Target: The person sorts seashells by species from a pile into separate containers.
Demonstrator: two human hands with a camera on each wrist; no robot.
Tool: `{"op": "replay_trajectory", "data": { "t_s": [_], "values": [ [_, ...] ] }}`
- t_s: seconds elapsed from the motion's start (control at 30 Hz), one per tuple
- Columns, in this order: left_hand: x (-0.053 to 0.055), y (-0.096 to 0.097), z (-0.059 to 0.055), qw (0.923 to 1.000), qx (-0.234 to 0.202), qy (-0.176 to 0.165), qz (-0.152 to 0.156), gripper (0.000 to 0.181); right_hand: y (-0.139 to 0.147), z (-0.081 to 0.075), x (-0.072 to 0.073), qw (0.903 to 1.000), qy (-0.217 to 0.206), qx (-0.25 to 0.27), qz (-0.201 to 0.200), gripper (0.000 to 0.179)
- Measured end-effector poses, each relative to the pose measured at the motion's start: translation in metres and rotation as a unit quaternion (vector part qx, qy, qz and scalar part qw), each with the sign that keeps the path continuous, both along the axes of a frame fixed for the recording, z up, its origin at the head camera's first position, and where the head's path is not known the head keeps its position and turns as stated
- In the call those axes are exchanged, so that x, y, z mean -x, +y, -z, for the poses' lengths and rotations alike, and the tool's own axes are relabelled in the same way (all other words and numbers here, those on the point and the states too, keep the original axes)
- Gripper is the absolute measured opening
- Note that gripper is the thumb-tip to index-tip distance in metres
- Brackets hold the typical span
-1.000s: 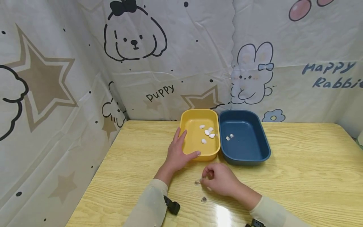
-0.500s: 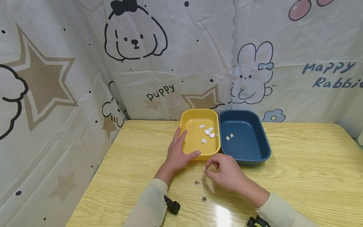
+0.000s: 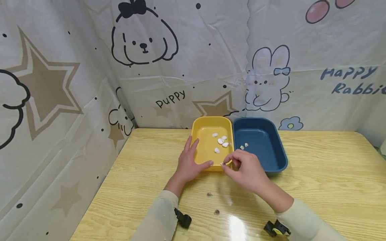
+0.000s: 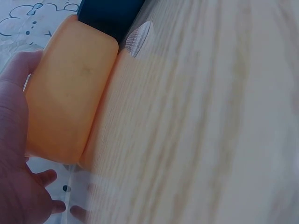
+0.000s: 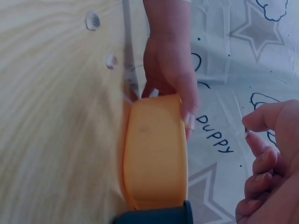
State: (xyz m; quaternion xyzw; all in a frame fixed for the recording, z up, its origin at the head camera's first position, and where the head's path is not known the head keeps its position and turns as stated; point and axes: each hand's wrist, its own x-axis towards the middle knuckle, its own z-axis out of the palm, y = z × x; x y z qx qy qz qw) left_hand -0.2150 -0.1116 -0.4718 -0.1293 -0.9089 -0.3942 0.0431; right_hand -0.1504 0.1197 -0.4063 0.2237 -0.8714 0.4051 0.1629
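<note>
My right hand pinches a small shell between thumb and forefinger, over the near right corner of the yellow bin. In the right wrist view only a sliver of that shell shows at the fingertips. My left hand rests on the yellow bin's near left corner, thumb over the front rim and fingers spread along the left side. Several white shells lie inside this bin. Two greyish shells lie on the table; a ribbed shell shows in the left wrist view.
A dark blue bin stands against the yellow one's right side, with two small shells in it. Behind the wooden table hangs a printed cloth, which also covers the left side.
My right hand has lifted the shell from the table and carried it forward to the yellow bin's front rim. The left hand has stayed on the bin.
</note>
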Motion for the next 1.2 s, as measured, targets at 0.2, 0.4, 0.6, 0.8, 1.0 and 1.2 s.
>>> {"op": "replay_trajectory", "data": {
  "t_s": [0.2,0.4,0.6,0.8,1.0,1.2],
  "values": [
    [-0.001,-0.001,0.000,1.0000,-0.001,-0.008,-0.004,0.103,0.004,-0.007,0.006,0.9996,0.009,0.010,0.024,0.016],
    [-0.001,-0.001,0.000,0.9999,-0.007,-0.011,-0.003,0.103,0.009,-0.011,0.016,0.9976,0.023,0.019,0.062,0.013],
    [-0.001,-0.001,0.000,0.9999,-0.010,-0.008,0.000,0.103,0.015,-0.012,0.029,0.9944,0.048,0.030,0.089,0.012],
    [-0.001,-0.001,0.001,0.9999,-0.014,-0.006,0.000,0.103,0.024,-0.007,0.043,0.9917,0.038,0.027,0.120,0.011],
    [-0.002,-0.001,0.001,0.9998,-0.013,-0.012,-0.004,0.103,0.032,-0.001,0.056,0.9876,0.008,0.023,0.155,0.013],
    [-0.001,-0.001,0.000,0.9998,-0.018,-0.006,0.001,0.103,0.037,0.003,0.068,0.9820,-0.010,0.026,0.187,0.016]
  ]
}}
